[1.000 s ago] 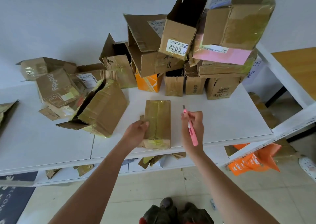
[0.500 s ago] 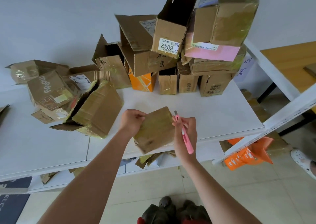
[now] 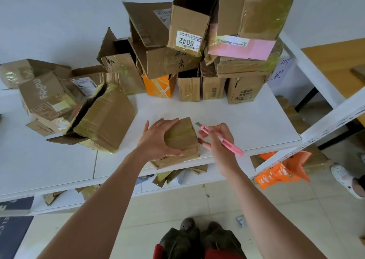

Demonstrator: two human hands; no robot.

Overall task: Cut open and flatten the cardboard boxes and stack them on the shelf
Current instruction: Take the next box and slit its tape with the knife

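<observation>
A person stands at a white shelf (image 3: 227, 118) w/ a small taped box (image 3: 182, 138) at its front edge, left hand (image 3: 158, 138) spread over the top, fingers (image 3: 169, 122) wide and curled round the far corner, thumb along the near side. The right hand (image 3: 218, 140) pinches a pink utility knife (image 3: 221, 139) pen-style, fingers narrow on the handle; blade tip exposed, pointing up-left, just beside the box's right edge but apart from it, no cut begun yet by the look of it.

Risks from here, as I read it: the blade sits near the left hand's fingertips, and a slip along the glossy tape towards that hand could nick them. The box overhangs the shelf lip slightly, so downward pressure may tip it off to the floor, where scraps (image 3: 171, 176) already poke out from the lower level. Tape looks thick and wrinkled; a shallow blade may snag and jerk free. Cutting too deep would score the shelf surface.

Behind, a leaning pile of boxes (image 3: 217, 51) reaches high, incl. one w/ a 6042 label (image 3: 188, 41) and a pink-sided one (image 3: 242, 46); a hard shove on the shelf could bring it down onto both hands. To the left, a bigger opened box (image 3: 106, 120) lies on its side near the left hand, and a "moody" box (image 3: 43, 94) sits further off. Another person's white shoe (image 3: 343, 177) shows at far right, near enough to matter if anything falls.
</observation>
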